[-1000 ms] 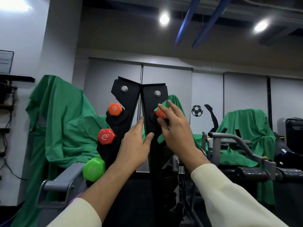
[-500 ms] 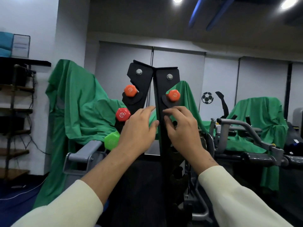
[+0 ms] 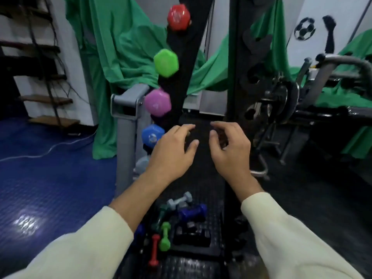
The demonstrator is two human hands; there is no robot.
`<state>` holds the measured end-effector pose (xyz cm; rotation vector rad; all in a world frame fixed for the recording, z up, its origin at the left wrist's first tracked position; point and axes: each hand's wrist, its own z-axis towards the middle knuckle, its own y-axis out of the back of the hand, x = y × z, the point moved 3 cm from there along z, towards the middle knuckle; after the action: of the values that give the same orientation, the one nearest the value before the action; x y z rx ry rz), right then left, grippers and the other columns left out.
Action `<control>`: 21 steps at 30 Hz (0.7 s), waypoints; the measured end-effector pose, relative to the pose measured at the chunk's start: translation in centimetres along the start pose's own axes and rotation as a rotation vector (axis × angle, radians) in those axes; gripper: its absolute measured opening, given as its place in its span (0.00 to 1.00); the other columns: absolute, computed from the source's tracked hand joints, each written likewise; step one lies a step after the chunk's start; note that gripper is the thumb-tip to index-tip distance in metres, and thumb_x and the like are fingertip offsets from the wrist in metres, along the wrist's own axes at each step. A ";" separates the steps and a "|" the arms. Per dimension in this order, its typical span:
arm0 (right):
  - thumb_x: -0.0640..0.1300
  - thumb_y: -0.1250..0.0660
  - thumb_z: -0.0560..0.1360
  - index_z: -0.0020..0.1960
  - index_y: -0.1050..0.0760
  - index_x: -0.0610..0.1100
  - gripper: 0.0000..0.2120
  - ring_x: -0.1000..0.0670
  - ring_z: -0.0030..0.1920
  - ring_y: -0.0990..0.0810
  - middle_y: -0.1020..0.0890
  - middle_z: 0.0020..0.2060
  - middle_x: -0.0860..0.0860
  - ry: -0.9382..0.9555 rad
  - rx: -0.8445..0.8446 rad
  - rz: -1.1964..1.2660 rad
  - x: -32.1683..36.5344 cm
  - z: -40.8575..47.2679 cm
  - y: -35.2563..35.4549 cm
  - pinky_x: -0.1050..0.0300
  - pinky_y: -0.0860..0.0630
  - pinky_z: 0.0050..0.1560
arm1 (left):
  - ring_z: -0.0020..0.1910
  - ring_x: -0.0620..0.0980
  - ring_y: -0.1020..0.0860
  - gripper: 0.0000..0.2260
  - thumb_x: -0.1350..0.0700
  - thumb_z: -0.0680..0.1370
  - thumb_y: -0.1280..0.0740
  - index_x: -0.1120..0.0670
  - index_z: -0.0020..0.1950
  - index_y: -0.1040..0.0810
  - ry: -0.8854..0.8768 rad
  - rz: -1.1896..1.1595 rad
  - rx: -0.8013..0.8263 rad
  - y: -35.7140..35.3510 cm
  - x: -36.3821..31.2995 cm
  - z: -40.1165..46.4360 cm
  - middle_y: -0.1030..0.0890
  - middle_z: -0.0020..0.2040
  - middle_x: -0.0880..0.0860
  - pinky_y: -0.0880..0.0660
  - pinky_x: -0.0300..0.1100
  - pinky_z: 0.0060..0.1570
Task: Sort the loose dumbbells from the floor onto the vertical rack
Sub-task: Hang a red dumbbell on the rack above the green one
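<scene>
Both hands, left hand (image 3: 173, 152) and right hand (image 3: 229, 150), hang empty with fingers loosely curled before the vertical rack (image 3: 234, 77); the loose dumbbells (image 3: 192, 212) lie on the floor (image 3: 50, 178) well below them.

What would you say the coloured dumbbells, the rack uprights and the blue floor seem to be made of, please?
The green dumbbell end on the rack looks coated in glossy vinyl or neoprene: saturated colour, soft highlights; the core is hidden. The rack upright looks like matt black painted metal. The blue floor appears to be textured rubber or vinyl, with a sheen where light reflects.
</scene>
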<state>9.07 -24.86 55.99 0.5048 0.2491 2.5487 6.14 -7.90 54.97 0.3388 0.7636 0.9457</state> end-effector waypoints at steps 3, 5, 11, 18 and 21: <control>0.39 0.30 0.80 0.58 0.18 0.42 0.08 0.57 0.46 0.20 0.18 0.50 0.50 -0.159 0.127 0.047 -1.7 -6.9 -2.6 0.65 0.24 0.49 | 0.50 0.46 0.20 0.20 0.45 0.80 0.33 0.46 0.72 0.26 0.135 0.011 0.147 -3.9 4.3 -5.1 0.20 0.56 0.47 0.19 0.51 0.52; 0.39 0.30 0.80 0.57 0.18 0.43 0.07 0.57 0.45 0.20 0.19 0.49 0.51 -0.239 0.230 0.061 -3.0 -11.4 -4.3 0.67 0.25 0.49 | 0.50 0.46 0.19 0.20 0.45 0.80 0.32 0.45 0.71 0.25 0.233 0.006 0.236 -6.5 6.7 -8.1 0.19 0.53 0.46 0.19 0.51 0.52; 0.44 0.30 0.80 0.55 0.17 0.48 0.06 0.55 0.44 0.19 0.18 0.46 0.52 -0.598 0.587 0.019 -8.0 -23.8 -9.6 0.59 0.23 0.49 | 0.50 0.52 0.17 0.14 0.46 0.78 0.30 0.47 0.62 0.20 0.514 -0.004 0.516 -14.5 13.6 -16.8 0.15 0.47 0.48 0.20 0.48 0.52; 0.47 0.29 0.78 0.58 0.16 0.48 0.10 0.49 0.52 0.15 0.13 0.50 0.50 -1.112 1.107 0.085 -12.6 -38.7 -16.4 0.55 0.20 0.57 | 0.55 0.61 0.18 0.13 0.48 0.77 0.32 0.47 0.60 0.21 0.799 0.115 0.793 -21.8 23.9 -25.9 0.16 0.54 0.57 0.20 0.53 0.54; 0.48 0.29 0.78 0.60 0.15 0.47 0.12 0.50 0.56 0.17 0.13 0.53 0.50 -1.278 1.137 0.101 -13.3 -43.9 -19.1 0.60 0.25 0.57 | 0.56 0.61 0.19 0.16 0.50 0.79 0.34 0.44 0.67 0.24 0.857 0.161 0.864 -24.5 27.4 -27.6 0.18 0.58 0.57 0.20 0.53 0.56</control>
<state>10.83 -19.11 6.67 2.3484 1.1201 1.4204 10.78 -0.58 9.86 0.7671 1.9647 0.8559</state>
